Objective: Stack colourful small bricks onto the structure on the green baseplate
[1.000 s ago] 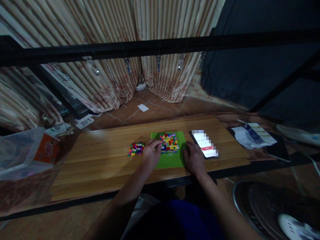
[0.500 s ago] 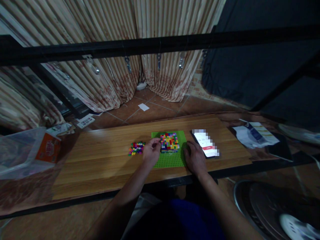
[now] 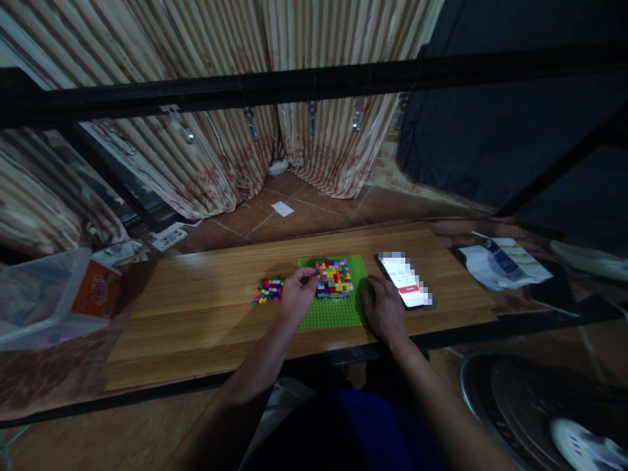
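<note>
A green studded baseplate (image 3: 330, 316) lies on the wooden board, carrying a block of many-coloured toy bricks (image 3: 334, 277). At the block's left side is my left hand (image 3: 297, 291), its thumb and fingertips drawn together in a pinch; whatever they hold is too small to make out. Just left of that hand, loose coloured bricks (image 3: 268, 290) are heaped on the wood. My right hand (image 3: 385, 306) rests over the baseplate's right edge, fingers loosely bent and thumb apart, with nothing visible in it.
A phone (image 3: 403, 281) with a lit screen lies right of the baseplate on the wooden board (image 3: 196, 314). Left of the board stands a clear plastic bin (image 3: 42, 301) with an orange box. Crumpled packaging (image 3: 507, 265) lies at the right. A dark bar (image 3: 314, 85) crosses in front of curtains.
My left hand has shifted slightly toward the brick block, its fingertips now at the block's left edge. The right hand stays in place. The view has moved a little.
</note>
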The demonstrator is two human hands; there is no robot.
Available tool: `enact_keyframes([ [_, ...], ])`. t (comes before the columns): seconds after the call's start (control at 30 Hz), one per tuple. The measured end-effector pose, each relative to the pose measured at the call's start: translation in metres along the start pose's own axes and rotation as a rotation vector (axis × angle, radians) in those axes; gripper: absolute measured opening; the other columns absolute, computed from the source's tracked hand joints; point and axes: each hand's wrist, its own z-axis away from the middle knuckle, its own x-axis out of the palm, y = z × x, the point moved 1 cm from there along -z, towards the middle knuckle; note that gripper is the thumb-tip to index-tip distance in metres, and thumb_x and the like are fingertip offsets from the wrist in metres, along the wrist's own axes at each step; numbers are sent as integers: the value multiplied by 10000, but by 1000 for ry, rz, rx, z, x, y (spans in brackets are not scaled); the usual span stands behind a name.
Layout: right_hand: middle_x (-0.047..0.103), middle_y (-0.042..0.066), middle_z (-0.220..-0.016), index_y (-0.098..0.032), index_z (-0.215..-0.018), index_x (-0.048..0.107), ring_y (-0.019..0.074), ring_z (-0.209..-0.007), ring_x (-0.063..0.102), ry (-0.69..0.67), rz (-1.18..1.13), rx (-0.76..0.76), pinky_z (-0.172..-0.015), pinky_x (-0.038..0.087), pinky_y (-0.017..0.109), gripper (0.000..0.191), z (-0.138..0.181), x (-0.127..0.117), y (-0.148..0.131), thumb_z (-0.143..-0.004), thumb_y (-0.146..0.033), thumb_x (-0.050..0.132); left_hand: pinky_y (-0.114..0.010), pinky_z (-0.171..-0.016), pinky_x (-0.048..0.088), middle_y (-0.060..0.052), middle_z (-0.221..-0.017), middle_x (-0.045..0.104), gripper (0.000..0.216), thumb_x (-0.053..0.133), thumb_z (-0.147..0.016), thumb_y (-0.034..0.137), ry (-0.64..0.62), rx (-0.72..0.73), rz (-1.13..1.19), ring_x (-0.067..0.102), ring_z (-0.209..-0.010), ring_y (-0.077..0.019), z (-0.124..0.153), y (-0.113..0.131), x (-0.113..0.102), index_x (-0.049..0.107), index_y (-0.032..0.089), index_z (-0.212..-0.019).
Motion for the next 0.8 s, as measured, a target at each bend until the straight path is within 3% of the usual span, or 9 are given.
enact_keyframes([
  [0.67,628,175,-1208,-127,-1175,609,289,-1167,531,-4,21,-27,-1013,446,479,356,1,5,8,-935,-344,460,-231,-677,511,17,-702,680,58,644,-749,186,21,6,81,624,-653,-110,7,-7,6,677,168,-794],
  [0.8,633,172,-1197,-132,-1164,612,288,-1150,541,20,25,-45,-1008,451,481,355,1,7,11,-931,-351,459,-242,-668,528,2,-748,696,102,603,-787,180,39,7,64,645,-673,-123,17,-13,-4,679,175,-855],
])
